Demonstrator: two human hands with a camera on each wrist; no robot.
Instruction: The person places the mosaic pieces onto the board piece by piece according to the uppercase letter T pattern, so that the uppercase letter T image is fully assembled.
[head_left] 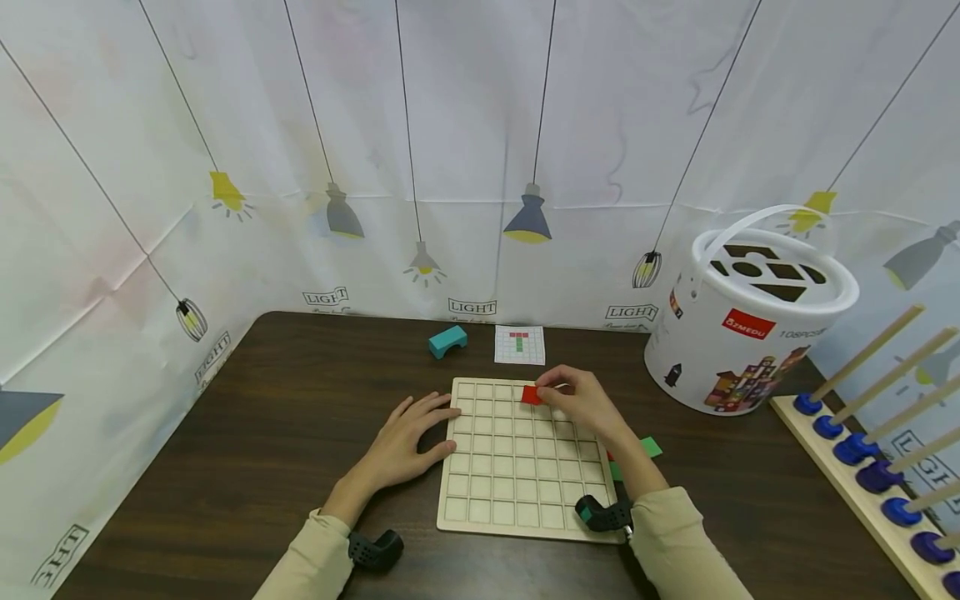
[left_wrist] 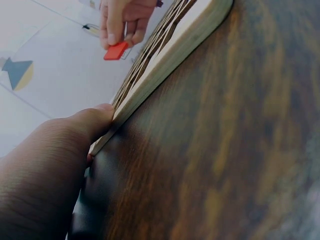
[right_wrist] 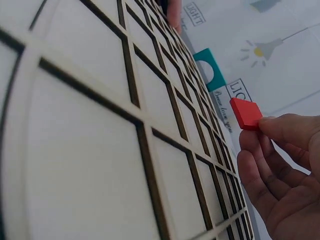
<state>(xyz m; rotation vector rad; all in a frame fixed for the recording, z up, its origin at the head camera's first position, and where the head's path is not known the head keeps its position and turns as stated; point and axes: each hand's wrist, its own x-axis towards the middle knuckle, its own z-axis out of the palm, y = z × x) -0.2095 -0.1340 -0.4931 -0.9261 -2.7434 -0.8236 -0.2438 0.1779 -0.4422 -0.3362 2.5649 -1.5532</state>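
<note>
A square wooden grid board [head_left: 491, 492] lies on the dark table. My right hand [head_left: 585, 404] pinches a red square tile [head_left: 530, 395] between thumb and fingers over the board's far edge, near its middle. In the right wrist view the red tile [right_wrist: 246, 115] is tilted and held above the cells. My left hand [head_left: 405, 442] rests at the board's left edge with its fingers spread; its thumb [left_wrist: 92, 122] touches the side. Beyond the board lies a paper card [head_left: 519, 350] showing red and green squares in a T shape on a grid.
Green tiles [head_left: 651, 447] and a bit of red lie right of the board, partly hidden by my right forearm. A teal arch block [head_left: 447, 340] sits near the back edge. A white lidded bucket [head_left: 738, 342] and a peg rack [head_left: 832, 467] with blue rings stand at right.
</note>
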